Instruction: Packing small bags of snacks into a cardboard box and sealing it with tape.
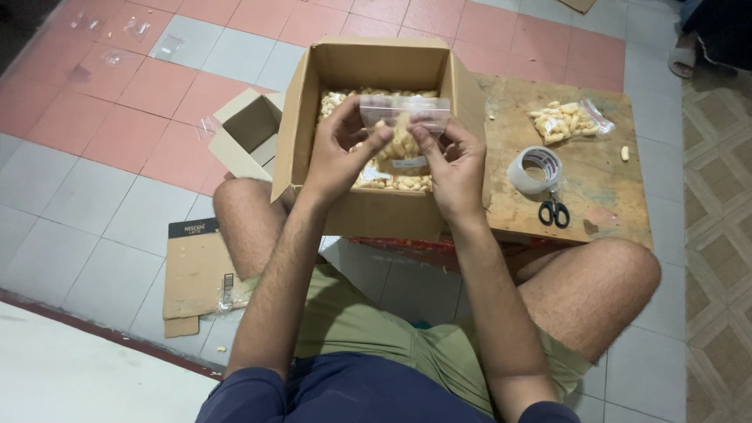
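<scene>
Clear plastic is what both hands are pinching: the left hand [338, 145] and right hand [453, 160] are holding a small zip bag [403, 129] at centre frame, just above the open cardboard box [376, 66]. Each hand is closed on a top corner of the bag, thumbs and fingertips pressing along the upper strip. The bag is looking roughly half full of pale puffed snacks [401, 147], with a small white label showing at its lower part. Whether the strip is already sealed or still open, I cannot tell; the fingers are covering most of it.

Progress, as a judgement: one filled bag [565, 120] is lying done at the upper right of the frame on the low wooden board [603, 188], so at least one is finished. Loose snacks are still covering the box bottom, so plenty is looking left to pack. Empty clear bags [133, 30] are lying on the tiled floor [94, 196] at upper left, unused.

Outward: a roll of clear tape [535, 169] and black-handled scissors [554, 211] are sitting right of centre on the board, well apart from the hands. A smaller empty box [247, 129] is sitting left of the big one, and flattened cardboard [196, 274] is lying at lower left.

Hard to make out: depth of snacks in the box, the box's near inside wall, and the stray bits on the board. Another person's foot in a sandal [683, 55] is getting cut off at top right.
</scene>
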